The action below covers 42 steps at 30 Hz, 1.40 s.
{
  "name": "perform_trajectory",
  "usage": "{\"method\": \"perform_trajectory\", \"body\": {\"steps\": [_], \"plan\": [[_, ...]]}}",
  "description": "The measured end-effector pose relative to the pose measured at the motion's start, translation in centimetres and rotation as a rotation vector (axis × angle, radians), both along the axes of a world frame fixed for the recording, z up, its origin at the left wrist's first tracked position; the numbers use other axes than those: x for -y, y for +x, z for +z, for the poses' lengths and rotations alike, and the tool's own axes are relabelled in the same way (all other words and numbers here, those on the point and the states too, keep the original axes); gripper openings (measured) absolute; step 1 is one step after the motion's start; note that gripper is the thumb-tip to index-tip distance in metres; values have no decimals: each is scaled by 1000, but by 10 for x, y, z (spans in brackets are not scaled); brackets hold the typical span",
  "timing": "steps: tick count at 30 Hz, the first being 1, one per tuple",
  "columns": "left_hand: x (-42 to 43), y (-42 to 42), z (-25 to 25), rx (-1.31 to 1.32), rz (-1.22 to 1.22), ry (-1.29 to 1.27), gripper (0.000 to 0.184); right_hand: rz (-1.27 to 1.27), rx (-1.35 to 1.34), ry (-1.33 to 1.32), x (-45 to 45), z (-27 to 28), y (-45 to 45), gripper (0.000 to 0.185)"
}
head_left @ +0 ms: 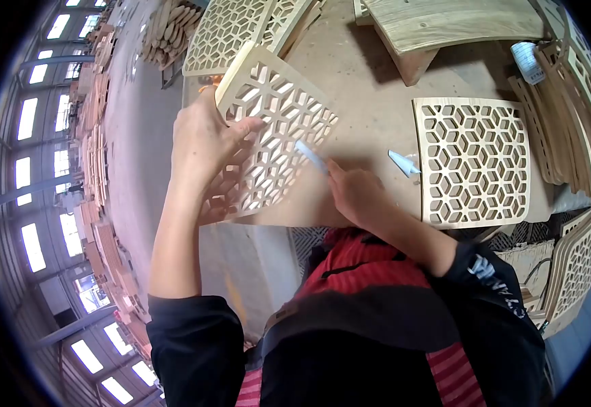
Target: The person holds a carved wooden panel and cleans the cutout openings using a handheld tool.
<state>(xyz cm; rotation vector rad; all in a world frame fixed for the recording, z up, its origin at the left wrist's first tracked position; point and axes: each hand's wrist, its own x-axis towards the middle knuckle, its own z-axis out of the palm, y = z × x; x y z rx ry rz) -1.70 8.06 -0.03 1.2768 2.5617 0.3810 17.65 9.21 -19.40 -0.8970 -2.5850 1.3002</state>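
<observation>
Left hand [200, 142]: closed on the near-left edge of the lattice panel [285, 122], thumb across its openwork face, fingers mostly hidden behind. Panel is tilted up off the counter [356, 88], left of centre, solid edge toward upper left. Can't tell if its low corner touches the counter.

Right hand [356, 193]: closed, pinching one end of a pale blue strip [311, 157] between thumb and fingers. Strip points far-left at the panel's right side; its tip is at or just beside the lattice, contact unclear. Strip's material unclear too.

Orange item [208, 84] shows at my left knuckles, mostly hidden.

Blue cone [403, 163] lies on the counter right of my right hand, narrow end far-left, other end near the flat panel [475, 163]. Flat panel lies on the right, same sort of lattice, rounded near-right corner.

Far left: more lattice panels [231, 34], side by side. Far right: wooden seat [458, 24] on a stout leg. Right of that, curved slats [546, 115] stacked, with a printed paper [527, 62] at their far end.

Off the counter, far left: pile of wood pieces [172, 30].
</observation>
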Motion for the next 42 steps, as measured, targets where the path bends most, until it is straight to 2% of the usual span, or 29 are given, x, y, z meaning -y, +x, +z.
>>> {"method": "perform_trajectory", "body": {"steps": [4, 8, 10, 13, 16, 19, 22, 25, 28, 31, 34, 37, 40, 42], "plan": [[-1, 3, 1, 72, 58, -2, 41, -26, -12, -73, 0, 5, 4, 37], [1, 5, 3, -100, -82, 6, 43, -43, -169, 78, -8, -26, -46, 32], [1, 2, 2, -80, -59, 3, 44, -84, -199, 102, -7, -23, -49, 31], [-1, -4, -1, -87, -58, -4, 45, 18, -122, -105, -2, 4, 5, 30], [2, -7, -3, -64, -61, 4, 45, -41, -139, -46, 4, 5, 8, 29], [-1, -2, -1, -53, -53, -10, 45, -31, -195, 78, -11, -23, -40, 29], [1, 2, 2, -48, -29, -24, 45, -100, -257, 97, -6, -22, -51, 28], [-2, 0, 3, -32, -26, -15, 45, 46, -35, -36, 0, 3, -3, 23], [0, -3, -2, 16, -12, -10, 45, 41, -55, -38, -2, 5, 1, 19], [-3, 3, 2, 20, 34, -34, 45, -35, -231, 83, -12, -28, -51, 20], [0, -3, -2, 5, 18, -40, 45, -133, -223, 79, -4, -19, -56, 19], [1, -7, -5, -7, -24, -12, 44, 18, -70, -28, 2, -3, -2, 20], [2, -3, -3, 31, -12, -3, 44, -26, -96, 8, 4, -7, 3, 26], [0, 1, 0, 51, 0, -3, 45, -42, -192, 59, -7, -21, -27, 28]]}}
